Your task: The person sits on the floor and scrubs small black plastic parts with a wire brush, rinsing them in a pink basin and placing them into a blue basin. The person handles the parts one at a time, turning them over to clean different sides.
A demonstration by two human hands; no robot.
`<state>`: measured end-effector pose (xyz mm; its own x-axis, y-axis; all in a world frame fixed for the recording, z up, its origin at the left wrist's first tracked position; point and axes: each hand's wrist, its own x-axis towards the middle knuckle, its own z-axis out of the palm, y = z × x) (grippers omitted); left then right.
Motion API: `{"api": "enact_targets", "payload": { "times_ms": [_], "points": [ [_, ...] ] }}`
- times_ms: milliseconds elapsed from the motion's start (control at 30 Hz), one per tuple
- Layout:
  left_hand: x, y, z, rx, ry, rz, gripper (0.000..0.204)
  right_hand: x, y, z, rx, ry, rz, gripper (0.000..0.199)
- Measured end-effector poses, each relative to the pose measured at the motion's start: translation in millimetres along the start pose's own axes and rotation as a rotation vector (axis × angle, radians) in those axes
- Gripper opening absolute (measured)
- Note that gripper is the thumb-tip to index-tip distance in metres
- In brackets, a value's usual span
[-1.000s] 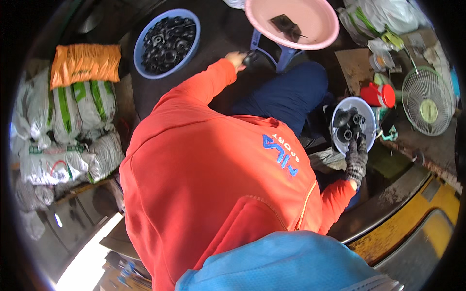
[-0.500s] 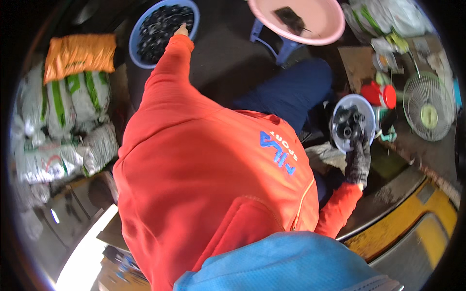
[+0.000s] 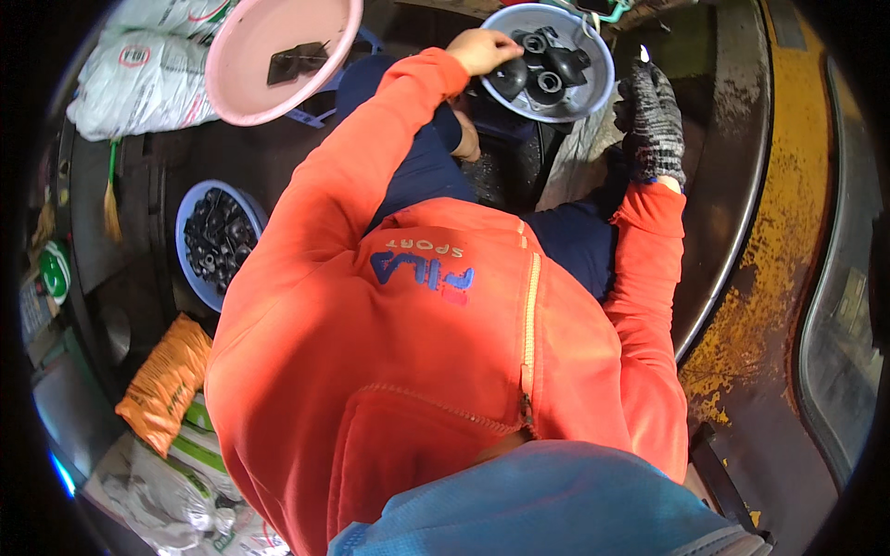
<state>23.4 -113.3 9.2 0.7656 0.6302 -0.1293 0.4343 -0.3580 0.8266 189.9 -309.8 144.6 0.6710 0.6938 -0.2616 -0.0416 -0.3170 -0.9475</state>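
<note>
My bare left hand (image 3: 482, 52) reaches over the near rim of a small light-blue basin (image 3: 607, 79). Its fingers are curled together, and whatever they pinch is hidden. Right below them, inside the basin, lies a dark rounded piece (image 3: 508, 80). Several glossy black moulded parts (image 3: 547, 83), some with round ring-shaped openings, fill the same basin. To the right of the basin, my right hand (image 3: 654, 125) wears a dark grey knitted glove. Its fingers stretch upward, apart from the parts, and a small bright white spot shows at one fingertip.
A pink basin (image 3: 243, 97) with a dark flat piece stands on a blue stool at upper left. Another blue basin (image 3: 182, 243) holds many black parts. An orange bag (image 3: 169, 382) and white sacks (image 3: 139, 79) lie at left. A rusty yellow metal edge (image 3: 769, 241) runs along the right.
My left hand has gone from the far basin of black parts to the small basin. My right hand has drawn away from the small basin's parts. The view has turned rightward.
</note>
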Motion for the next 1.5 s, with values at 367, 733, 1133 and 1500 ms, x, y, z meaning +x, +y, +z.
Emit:
{"api": "enact_targets", "payload": {
  "times_ms": [367,733,1133,1500],
  "points": [
    [-15,54,33,0.207,0.650,0.498,0.025,-8,-4,-7,0.406,-0.202,0.201,0.035],
    [-66,141,-26,-0.199,0.440,0.848,0.079,-24,5,1,0.596,-0.296,0.189,0.045],
    [-63,152,-22,-0.171,0.582,0.545,0.054,-22,26,32,-0.632,-0.163,-0.703,0.040],
    [-84,174,-17,0.073,0.548,0.594,0.057,-1,30,47,0.329,-0.180,-0.617,0.025]
  ]
}}
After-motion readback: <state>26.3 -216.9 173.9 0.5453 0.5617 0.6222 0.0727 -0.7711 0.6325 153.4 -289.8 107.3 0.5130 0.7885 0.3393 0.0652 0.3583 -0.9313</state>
